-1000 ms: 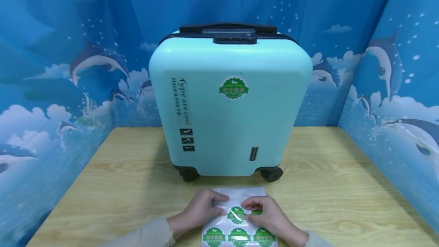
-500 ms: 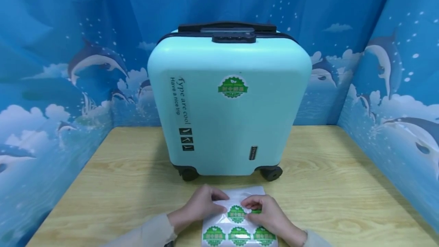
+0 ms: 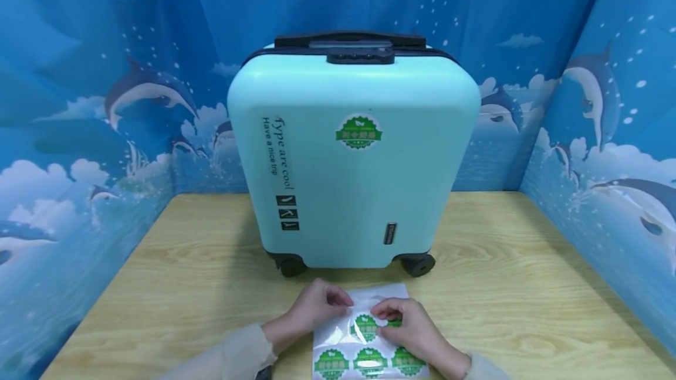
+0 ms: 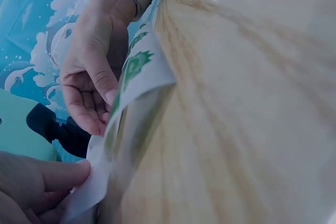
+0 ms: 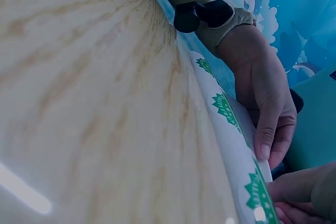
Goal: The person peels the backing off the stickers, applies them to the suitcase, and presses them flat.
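A white sticker sheet (image 3: 330, 338) with rows of round green stickers (image 3: 369, 362) lies bent up off the table in front of the suitcase. My left hand (image 3: 317, 309) grips it on the left, thumb and fingers pinching the edge; in the left wrist view this hand (image 4: 37, 190) is in the near corner. On the other side my right hand (image 3: 414, 324) pinches the sheet beside a green sticker (image 3: 363, 328), its fingers partly covering another one. The right wrist view shows the sheet (image 5: 215, 124) edge-on, curving between both hands.
A mint-green suitcase (image 3: 343, 192) stands upright on black wheels (image 3: 417, 265) just behind the hands. One green sticker (image 3: 359, 132) is on its front, upper middle. The wooden table (image 3: 502, 286) is bounded by blue dolphin-print curtains (image 3: 105, 46).
My left hand has moved slightly up and forward, and the left part of the sticker sheet has lifted and bent with it. The right hand stays almost in place.
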Demonstrator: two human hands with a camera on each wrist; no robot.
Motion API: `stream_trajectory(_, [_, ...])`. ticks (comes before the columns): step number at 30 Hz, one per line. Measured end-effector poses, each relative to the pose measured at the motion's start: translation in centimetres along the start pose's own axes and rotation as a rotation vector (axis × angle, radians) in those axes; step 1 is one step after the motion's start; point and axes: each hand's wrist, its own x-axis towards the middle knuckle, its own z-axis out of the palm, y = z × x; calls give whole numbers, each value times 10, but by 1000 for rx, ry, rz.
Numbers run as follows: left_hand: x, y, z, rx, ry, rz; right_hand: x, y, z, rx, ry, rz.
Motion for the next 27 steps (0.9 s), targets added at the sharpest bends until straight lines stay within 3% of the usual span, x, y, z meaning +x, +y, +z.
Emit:
stream_trajectory(15, [3,6,-4,45,-34,-47,3,-6,5,-15,79,-48])
stream_trajectory(21, [2,9,-5,63,-25,-15,6,-6,6,-27,106,-28])
stream_trajectory(27, [2,8,-7,70,-21,4,8,1,4,32,134,21])
